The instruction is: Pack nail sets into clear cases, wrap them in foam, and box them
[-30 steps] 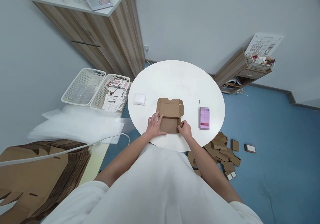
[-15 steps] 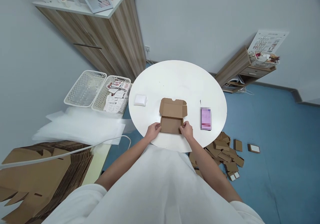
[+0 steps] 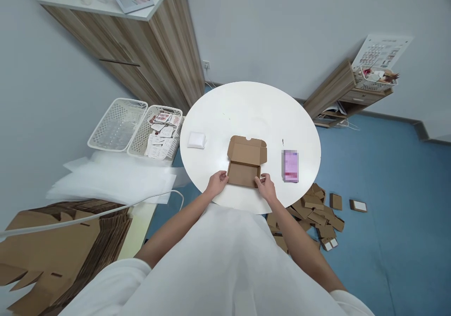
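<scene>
A small brown cardboard box lies on the round white table, its lid raised at the far side and its tray bare inside. My left hand is closed at the box's near left corner, fingertips against the side wall. At the near right corner my right hand pinches the wall, thumb towards the inside. Left of the box rests a white wrapped packet. To the right lies a phone-like slab with a blurred pink screen.
Left of the table stand two white baskets, one basket beside another holding printed cards. Nearer are white foam sheets, a stack of flat cardboard and a white cable. Folded boxes lie heaped on the blue floor.
The box has shifted slightly to the right and turned a little, with both hands still at its near corners. My right hand's fingers have loosened a bit outward from the wall.
</scene>
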The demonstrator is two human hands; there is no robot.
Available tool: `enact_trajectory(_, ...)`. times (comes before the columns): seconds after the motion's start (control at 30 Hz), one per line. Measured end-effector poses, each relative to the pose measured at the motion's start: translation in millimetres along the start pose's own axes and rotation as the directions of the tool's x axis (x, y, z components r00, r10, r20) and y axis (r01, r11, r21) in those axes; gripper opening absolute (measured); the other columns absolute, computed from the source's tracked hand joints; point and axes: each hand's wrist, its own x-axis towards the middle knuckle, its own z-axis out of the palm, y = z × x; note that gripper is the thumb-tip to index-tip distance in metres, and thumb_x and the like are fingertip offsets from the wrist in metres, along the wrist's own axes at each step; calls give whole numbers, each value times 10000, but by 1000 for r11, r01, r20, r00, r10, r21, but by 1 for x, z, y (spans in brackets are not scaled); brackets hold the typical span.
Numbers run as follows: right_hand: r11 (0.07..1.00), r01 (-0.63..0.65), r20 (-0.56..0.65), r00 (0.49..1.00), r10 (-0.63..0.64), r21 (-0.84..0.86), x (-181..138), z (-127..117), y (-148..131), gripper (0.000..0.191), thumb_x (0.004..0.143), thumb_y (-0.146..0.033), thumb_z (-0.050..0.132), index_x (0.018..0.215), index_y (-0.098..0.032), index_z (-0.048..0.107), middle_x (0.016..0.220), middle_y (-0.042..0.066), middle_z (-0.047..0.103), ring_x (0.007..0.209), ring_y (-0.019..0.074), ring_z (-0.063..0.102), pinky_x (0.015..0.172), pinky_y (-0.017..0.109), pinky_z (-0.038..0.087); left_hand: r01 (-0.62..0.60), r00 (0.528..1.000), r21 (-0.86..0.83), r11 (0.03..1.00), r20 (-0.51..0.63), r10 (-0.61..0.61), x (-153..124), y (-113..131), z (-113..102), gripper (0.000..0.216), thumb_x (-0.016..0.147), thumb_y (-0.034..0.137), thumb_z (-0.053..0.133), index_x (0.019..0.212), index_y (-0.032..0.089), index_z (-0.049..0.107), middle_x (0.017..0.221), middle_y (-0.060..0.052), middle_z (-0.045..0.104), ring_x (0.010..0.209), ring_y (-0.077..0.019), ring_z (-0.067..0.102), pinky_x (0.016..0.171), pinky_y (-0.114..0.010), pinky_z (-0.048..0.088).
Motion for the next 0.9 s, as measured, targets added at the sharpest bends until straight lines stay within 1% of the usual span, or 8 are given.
enact_trajectory(0.13,990,-15,78,997,3,142,-10,-2,8,424,786,-448,380,1135,-210,421,908,43,575,659,140,574,577,265,454,6,1000,2,1000,15,-6,-3,-1,1,341,735,254,562,1058,145,559,950,-74,645,787,-157,617,761,-302,486)
enact_trajectory(0.27,949,-90,171,984,39,303,-12,-1,13,402,801,-420,367,1148,-223,414,973,49,543,614,119,594,514,258,495,-4,997,-33,999,74,7,-1,-2,4,326,733,225,561,1054,168,564,980,-59,642,787,-148,616,755,-291,490)
enact_trajectory(0.47,913,-81,115,993,37,399,-6,-1,13,346,814,-381,379,1100,-197,443,948,58,557,608,121,605,601,285,531,-27,993,-67,997,110,35,10,3,5,315,751,229,547,1062,179,562,1027,-57,632,816,-150,614,777,-301,486)
enact_trajectory(0.67,945,-67,69,997,47,321,-12,-5,10,397,831,-410,341,1146,-186,430,991,81,573,656,144,613,643,302,513,10,993,-30,1000,118,-7,11,2,1,368,761,287,553,1104,156,537,1020,-80,625,870,-163,610,809,-307,474)
enact_trajectory(0.73,967,-38,4,999,39,250,-17,-6,10,414,836,-423,326,1150,-177,435,991,86,577,682,154,602,691,332,496,18,992,-27,999,125,-15,9,1,-1,381,756,297,562,1106,149,535,1029,-91,620,881,-167,608,815,-311,473)
enact_trajectory(0.8,989,32,-159,987,-9,145,-22,-7,8,427,837,-425,321,1158,-166,435,1041,106,558,796,183,580,762,374,465,3,992,-35,999,126,2,7,-2,-5,374,753,303,566,1094,151,541,1032,-97,618,884,-170,606,804,-312,480)
enact_trajectory(0.83,993,83,-264,963,-58,85,-24,-7,5,429,837,-420,326,1164,-163,430,1083,118,535,883,203,553,800,396,444,-13,993,-36,999,118,17,7,-4,-9,369,753,307,566,1088,154,542,1033,-99,616,882,-172,605,790,-312,486)
enact_trajectory(0.9,979,200,-428,883,-190,-22,-28,-4,-8,424,832,-399,349,1179,-165,413,1154,131,479,1033,232,469,857,428,405,-59,996,-16,998,62,60,9,-9,-21,365,753,309,564,1086,161,540,1031,-100,609,885,-179,598,758,-315,497)
